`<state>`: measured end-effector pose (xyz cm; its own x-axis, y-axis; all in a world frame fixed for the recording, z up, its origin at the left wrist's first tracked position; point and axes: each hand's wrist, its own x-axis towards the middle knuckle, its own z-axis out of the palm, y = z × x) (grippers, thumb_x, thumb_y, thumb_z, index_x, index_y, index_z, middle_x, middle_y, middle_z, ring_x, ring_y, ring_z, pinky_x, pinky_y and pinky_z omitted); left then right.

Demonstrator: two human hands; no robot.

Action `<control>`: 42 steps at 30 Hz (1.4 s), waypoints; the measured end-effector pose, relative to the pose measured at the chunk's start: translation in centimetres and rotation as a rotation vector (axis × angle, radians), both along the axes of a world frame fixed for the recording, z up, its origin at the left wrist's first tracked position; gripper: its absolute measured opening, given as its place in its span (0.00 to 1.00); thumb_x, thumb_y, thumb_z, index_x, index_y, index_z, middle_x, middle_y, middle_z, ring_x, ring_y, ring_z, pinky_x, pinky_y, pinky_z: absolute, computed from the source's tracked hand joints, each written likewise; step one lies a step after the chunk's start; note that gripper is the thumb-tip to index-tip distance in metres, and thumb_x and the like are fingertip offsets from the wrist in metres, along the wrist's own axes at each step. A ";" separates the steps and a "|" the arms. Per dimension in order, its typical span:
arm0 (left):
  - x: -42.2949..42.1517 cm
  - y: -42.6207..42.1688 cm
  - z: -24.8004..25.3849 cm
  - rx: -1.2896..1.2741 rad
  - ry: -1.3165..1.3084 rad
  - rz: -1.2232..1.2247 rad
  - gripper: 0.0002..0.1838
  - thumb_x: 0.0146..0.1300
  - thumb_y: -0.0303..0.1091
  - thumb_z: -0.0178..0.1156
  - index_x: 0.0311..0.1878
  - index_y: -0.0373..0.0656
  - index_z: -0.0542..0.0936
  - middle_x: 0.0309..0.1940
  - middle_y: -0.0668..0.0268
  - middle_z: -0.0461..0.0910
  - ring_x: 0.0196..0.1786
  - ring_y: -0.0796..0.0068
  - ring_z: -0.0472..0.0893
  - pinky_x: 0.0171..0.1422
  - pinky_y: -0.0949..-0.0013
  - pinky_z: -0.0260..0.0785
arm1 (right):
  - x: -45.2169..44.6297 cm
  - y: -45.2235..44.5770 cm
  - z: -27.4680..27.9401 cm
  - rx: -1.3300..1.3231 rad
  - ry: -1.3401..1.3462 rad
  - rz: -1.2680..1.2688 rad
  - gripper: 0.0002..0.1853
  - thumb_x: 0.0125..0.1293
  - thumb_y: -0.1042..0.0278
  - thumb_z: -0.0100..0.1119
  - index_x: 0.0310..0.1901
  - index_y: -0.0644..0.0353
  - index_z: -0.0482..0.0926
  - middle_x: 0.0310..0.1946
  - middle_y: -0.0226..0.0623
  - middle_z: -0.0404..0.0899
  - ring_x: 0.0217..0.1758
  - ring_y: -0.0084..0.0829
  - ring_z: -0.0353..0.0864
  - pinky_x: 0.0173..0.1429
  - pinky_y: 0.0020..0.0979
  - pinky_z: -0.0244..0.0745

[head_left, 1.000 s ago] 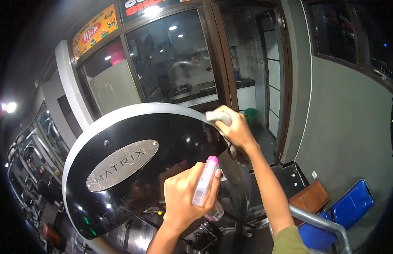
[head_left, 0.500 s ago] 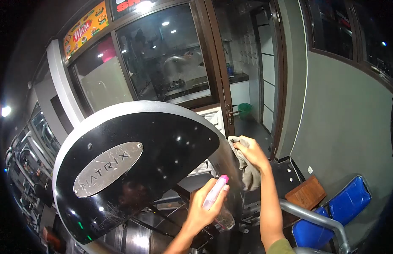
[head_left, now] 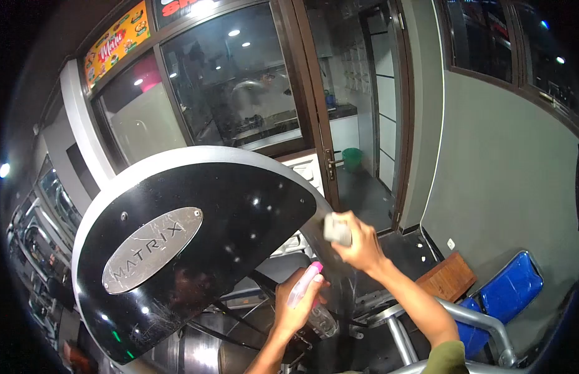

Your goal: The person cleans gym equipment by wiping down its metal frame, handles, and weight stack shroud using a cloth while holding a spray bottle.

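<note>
My left hand [head_left: 286, 315] is wrapped round a spray bottle [head_left: 324, 320] with a pink and white trigger head and a clear body. It is low in the view, beside the black cover [head_left: 239, 215] of a gym machine. That cover is rounded, has a silver rim and carries an oval plate [head_left: 153, 251] reading MATRIX. A bunched greyish cloth [head_left: 337, 229] is gripped in my right hand [head_left: 366, 246], at the right end of the silver rim; whether the cloth touches the metal is hard to tell.
Below my right arm runs a grey metal tube frame [head_left: 464, 315]. A blue padded chair [head_left: 512, 292] and a brown wooden box [head_left: 447, 277] stand by the grey wall at right. Behind the machine is a brown-framed glass door [head_left: 320, 124], with a green bin [head_left: 351, 158] beyond it.
My right hand has shifted left and slightly down, and the cloth, hanging loose before, is now bunched up in it. The left hand still holds the spray bottle. The view has shifted slightly.
</note>
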<state>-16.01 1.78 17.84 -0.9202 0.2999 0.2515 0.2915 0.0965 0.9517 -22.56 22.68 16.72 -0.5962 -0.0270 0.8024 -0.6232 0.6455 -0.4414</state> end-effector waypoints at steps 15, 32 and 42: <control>0.7 -2.0 -0.8 0.144 -0.103 -0.043 0.21 0.71 0.43 0.59 0.49 0.29 0.77 0.36 0.55 0.84 0.28 0.68 0.85 0.31 0.73 0.73 | 1.1 0.4 0.1 0.499 0.231 -0.038 0.23 0.42 0.72 0.71 0.45 0.51 0.81 0.39 0.29 0.79 0.37 0.32 0.82 0.33 0.31 0.81; 0.4 -1.3 -3.3 0.166 -0.099 0.011 0.18 0.70 0.38 0.61 0.51 0.30 0.82 0.29 0.62 0.82 0.24 0.75 0.81 0.27 0.73 0.67 | 2.7 2.5 -3.2 0.448 0.124 -0.057 0.25 0.38 0.73 0.71 0.45 0.51 0.83 0.34 0.32 0.79 0.35 0.36 0.83 0.36 0.35 0.80; -0.5 1.4 -3.9 0.264 -0.049 0.072 0.17 0.66 0.41 0.62 0.40 0.32 0.78 0.26 0.61 0.76 0.16 0.69 0.77 0.21 0.65 0.76 | 5.0 3.0 -3.9 -0.070 0.058 -0.031 0.25 0.41 0.77 0.77 0.45 0.58 0.80 0.41 0.39 0.86 0.45 0.42 0.87 0.50 0.36 0.82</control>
